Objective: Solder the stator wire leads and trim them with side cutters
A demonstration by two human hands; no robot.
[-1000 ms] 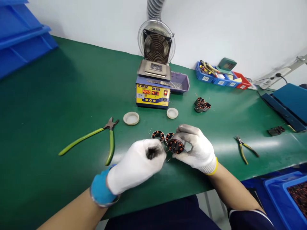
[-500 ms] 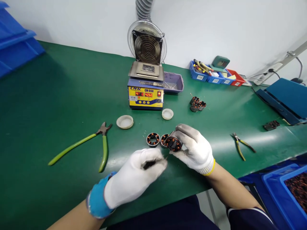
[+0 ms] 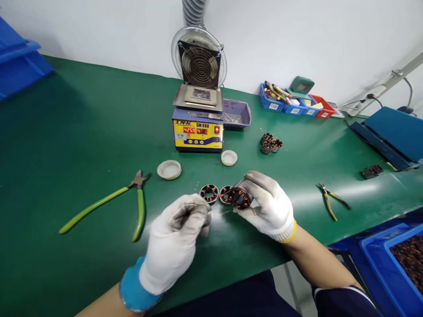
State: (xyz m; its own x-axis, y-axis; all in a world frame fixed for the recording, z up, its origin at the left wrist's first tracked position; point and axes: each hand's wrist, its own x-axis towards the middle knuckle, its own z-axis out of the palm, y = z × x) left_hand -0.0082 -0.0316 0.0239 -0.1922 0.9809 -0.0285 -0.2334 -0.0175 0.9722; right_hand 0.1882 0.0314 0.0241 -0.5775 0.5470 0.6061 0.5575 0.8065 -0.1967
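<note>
In a white glove with a grey, smudged thumb and fingertips, my right hand (image 3: pixel 271 207) is closed around a motor stator (image 3: pixel 240 199) with copper windings, its open face turned toward me. Thin wire ends stick out below it. To its left, my gloved left hand (image 3: pixel 175 242) is closed, thumb and fingers pinched together; whatever may be between the fingertips is too small to make out. Just behind the hands, a wound stator (image 3: pixel 209 193) lies flat on the green table. Beside it lies another stator (image 3: pixel 225 195), partly covered by the held one.
Green-handled cutters (image 3: pixel 139 180) lie at left, small pliers (image 3: pixel 327 193) at right. Behind are two shallow white dishes (image 3: pixel 169 170), a solder pot (image 3: pixel 198 132) with a fan, and a purple tray (image 3: pixel 243 115). Several stators (image 3: pixel 271 143) stand together near small blue bins (image 3: pixel 272 103).
My left hand has drawn away to the left from the held stator, its fingers now turned upward. My right hand keeps the stator in nearly the same place. The view has shifted slightly.
</note>
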